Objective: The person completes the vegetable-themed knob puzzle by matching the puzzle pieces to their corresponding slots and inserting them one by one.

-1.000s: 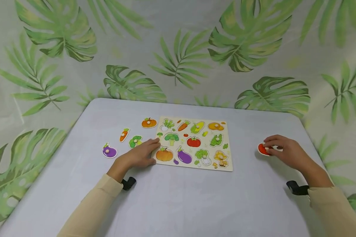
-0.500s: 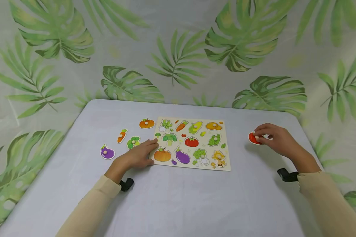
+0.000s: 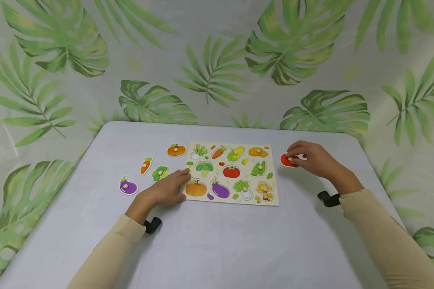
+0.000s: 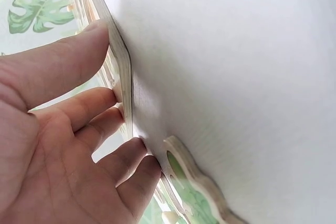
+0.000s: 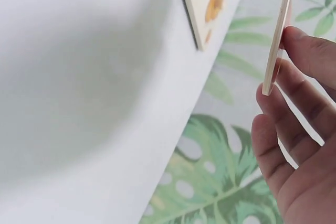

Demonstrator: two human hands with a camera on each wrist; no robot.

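Observation:
My right hand pinches the red tomato puzzle piece by its knob, off the table and just right of the puzzle board. Seen edge-on in the right wrist view, the tomato piece is a thin wooden slab between thumb and fingers. My left hand rests on the board's left edge, its thumb near the front corner and its fingers spread along the side. On the board, the tomato, broccoli, pumpkin and eggplant spots show printed pictures without knobs. Several other spots hold knobbed pieces, such as the corn.
Left of the board lie a pumpkin piece, a carrot piece, a broccoli piece partly behind the left hand, and an eggplant piece. A leaf-print cloth hangs behind the white table.
My right hand has carried the tomato piece leftward and away from me, close to the board's right side. The left hand has stayed on the board's edge. The view has shifted slightly.

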